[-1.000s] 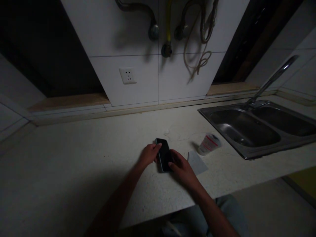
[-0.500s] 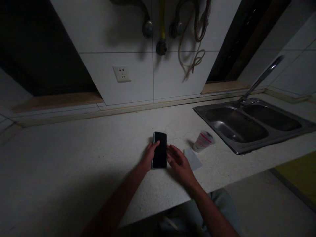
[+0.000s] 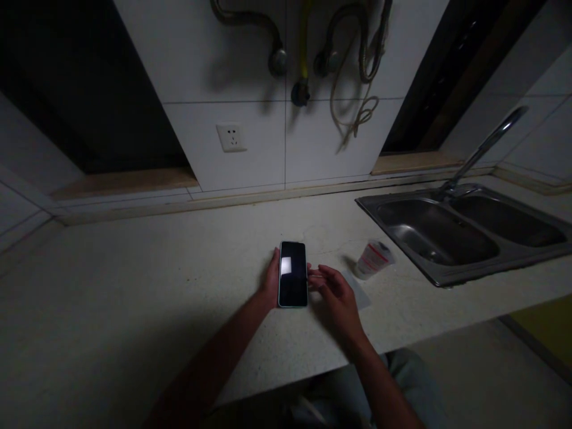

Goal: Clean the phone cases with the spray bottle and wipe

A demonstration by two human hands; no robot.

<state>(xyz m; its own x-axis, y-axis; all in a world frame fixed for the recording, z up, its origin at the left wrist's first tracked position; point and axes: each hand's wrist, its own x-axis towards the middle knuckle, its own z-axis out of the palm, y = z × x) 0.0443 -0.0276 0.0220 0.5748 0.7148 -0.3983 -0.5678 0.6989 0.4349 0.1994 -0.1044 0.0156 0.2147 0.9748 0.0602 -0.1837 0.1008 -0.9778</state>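
A smartphone (image 3: 293,280) with a dark screen and a pale edge is tilted up over the countertop, a small white reflection on its glass. My left hand (image 3: 270,280) grips it from the left side and from behind, closed around it. Close to the phone's right edge is my right hand (image 3: 339,295), its fingers curled and pinched together. A thin pale line shows at those fingertips, too small to name. Partly hidden behind the right hand, a light grey sheet (image 3: 360,295) lies flat on the counter.
A clear plastic cup (image 3: 373,260) with red markings stands right of my right hand. Farther right is a steel double sink (image 3: 429,275) with a faucet (image 3: 487,143). The pale countertop (image 3: 156,286) runs along a tiled wall with a socket (image 3: 231,137) and hoses (image 3: 364,53).
My left thumb has moved off the screen to the phone's left edge. A white reflection now shows on the screen. My right fingers have curled in more, and the view has shifted slightly.
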